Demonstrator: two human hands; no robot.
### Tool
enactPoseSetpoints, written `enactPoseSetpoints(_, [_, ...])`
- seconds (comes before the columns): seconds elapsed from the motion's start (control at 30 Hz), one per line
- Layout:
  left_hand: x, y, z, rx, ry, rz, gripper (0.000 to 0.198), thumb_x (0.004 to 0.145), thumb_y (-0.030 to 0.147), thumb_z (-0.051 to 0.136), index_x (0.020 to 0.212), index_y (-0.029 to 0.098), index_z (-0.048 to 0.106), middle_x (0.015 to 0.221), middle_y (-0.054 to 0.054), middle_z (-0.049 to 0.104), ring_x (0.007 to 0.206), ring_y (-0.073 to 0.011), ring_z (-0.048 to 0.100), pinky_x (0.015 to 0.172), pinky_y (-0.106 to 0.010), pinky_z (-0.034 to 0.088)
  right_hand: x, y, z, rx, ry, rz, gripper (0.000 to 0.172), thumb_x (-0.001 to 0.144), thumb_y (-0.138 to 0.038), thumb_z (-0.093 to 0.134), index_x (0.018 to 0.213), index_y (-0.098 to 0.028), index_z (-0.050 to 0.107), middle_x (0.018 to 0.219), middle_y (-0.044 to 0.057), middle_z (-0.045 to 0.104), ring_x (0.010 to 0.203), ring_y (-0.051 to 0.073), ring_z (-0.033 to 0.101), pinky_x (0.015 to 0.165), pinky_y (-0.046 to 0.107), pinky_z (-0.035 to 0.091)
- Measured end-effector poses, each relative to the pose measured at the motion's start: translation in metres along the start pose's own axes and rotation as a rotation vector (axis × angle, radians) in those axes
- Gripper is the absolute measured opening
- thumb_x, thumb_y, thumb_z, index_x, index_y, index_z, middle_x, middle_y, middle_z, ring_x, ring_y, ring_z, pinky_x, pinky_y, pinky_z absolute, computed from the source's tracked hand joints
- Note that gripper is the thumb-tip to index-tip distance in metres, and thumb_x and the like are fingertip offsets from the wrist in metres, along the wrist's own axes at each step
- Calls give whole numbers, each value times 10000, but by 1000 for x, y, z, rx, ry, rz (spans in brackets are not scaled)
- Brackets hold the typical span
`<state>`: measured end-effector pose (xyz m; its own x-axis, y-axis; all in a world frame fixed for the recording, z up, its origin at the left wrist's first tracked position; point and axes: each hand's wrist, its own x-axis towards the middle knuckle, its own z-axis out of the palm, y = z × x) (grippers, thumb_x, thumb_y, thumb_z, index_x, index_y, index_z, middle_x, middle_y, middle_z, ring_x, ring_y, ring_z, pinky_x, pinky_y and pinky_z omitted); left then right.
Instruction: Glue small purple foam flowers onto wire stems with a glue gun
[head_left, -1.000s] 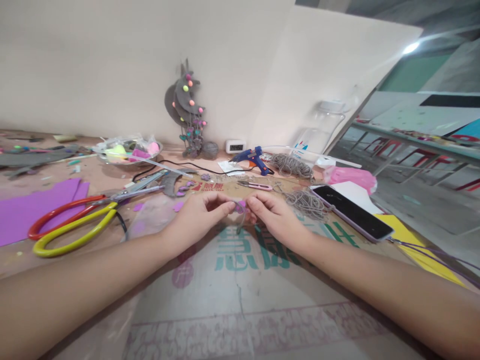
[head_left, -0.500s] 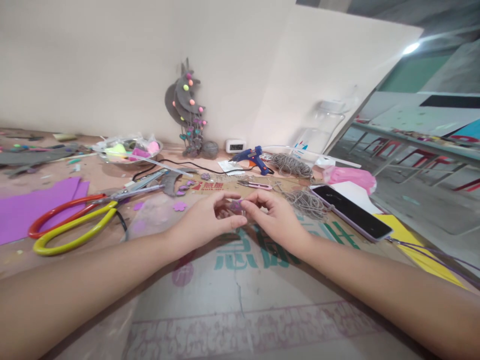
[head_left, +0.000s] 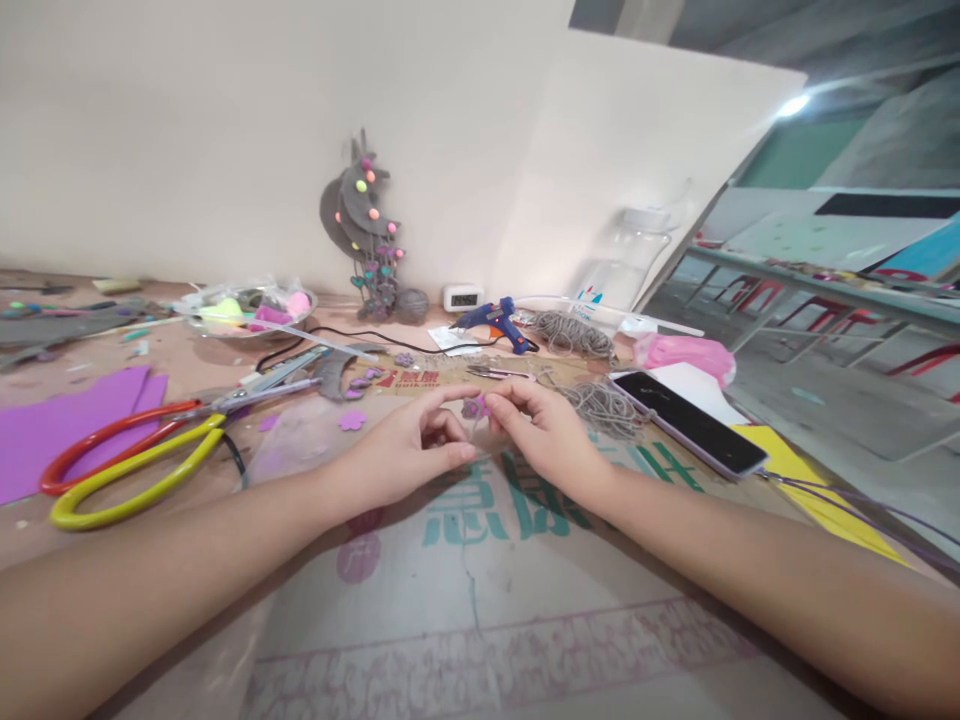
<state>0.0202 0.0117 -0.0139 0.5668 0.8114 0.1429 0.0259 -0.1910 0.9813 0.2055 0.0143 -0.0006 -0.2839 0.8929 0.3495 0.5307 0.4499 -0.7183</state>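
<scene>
Above the cardboard (head_left: 480, 580) my right hand (head_left: 547, 430) pinches a small purple and grey felt flower (head_left: 474, 406) between thumb and fingers. My left hand (head_left: 412, 440) is beside it on the left, its thumb and index finger apart. The index fingertip comes close to the flower; whether it touches cannot be made out. A thin pale strand shows between the hands. Left of them lies a loose purple flower cutout (head_left: 352, 421). Past that is a grey felt crescent (head_left: 337, 375) with purple pieces on it. Small snips (head_left: 501, 373) lie just beyond my fingers.
Scissors with red and yellow handles (head_left: 142, 460) and purple sheets (head_left: 82, 420) lie left. A blue glue gun (head_left: 499, 322), grey cord (head_left: 604, 408) and a phone (head_left: 690, 422) are right. Behind stand a decorated moon hanging (head_left: 364, 215), a small clock (head_left: 463, 297) and a clear bottle (head_left: 626, 265).
My left thumb and index finger have spread apart, and more of the purple flower shows in my right fingers. The whole view has shifted slightly.
</scene>
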Motion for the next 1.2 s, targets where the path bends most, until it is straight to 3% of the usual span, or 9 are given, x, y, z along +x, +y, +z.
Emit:
enactPoseSetpoints(0.6, [1, 3, 1, 177, 104, -12, 455, 781, 200, 506, 1228, 158, 429, 738, 1, 568, 684, -136, 539, 661, -266, 415, 1, -3, -5, -28, 93, 8, 203, 851, -288, 450, 730, -172, 565, 611, -21, 511, 574, 101, 464, 540, 210, 361])
enactPoseSetpoints(0.77, [0, 0, 0, 256, 137, 12, 587, 685, 64, 480, 1256, 198, 456, 985, -51, 620, 924, -178, 563, 830, -300, 415, -1, -3, -2, -90, 64, -89, 205, 849, -273, 455, 696, -177, 552, 613, -18, 533, 572, 105, 473, 558, 218, 372])
enactPoseSetpoints(0.9, [0, 4, -1, 218, 204, 16, 408, 788, 220, 500, 1193, 178, 520, 1097, -80, 613, 968, -188, 568, 828, -300, 437, -5, -4, 1, -192, 54, -156, 205, 849, -286, 469, 714, -184, 586, 647, 0, 595, 601, 120, 518, 587, 234, 385])
enactPoseSetpoints(1.0, [2, 8, -2, 282, 243, 36, 316, 804, 338, 523, 1056, 167, 608, 1067, -80, 642, 945, -200, 587, 838, -314, 439, -6, -4, 1, -221, 37, -164, 210, 851, -290, 471, 718, -182, 592, 665, 7, 611, 621, 125, 537, 608, 241, 393])
enactPoseSetpoints(1.2, [3, 8, -3, 296, 170, 56, 222, 809, 282, 522, 964, 182, 646, 956, -49, 681, 887, -181, 605, 796, -289, 447, -4, -2, 1, -187, 27, -156, 199, 856, -284, 469, 732, -182, 588, 664, -2, 603, 614, 116, 533, 611, 239, 395])
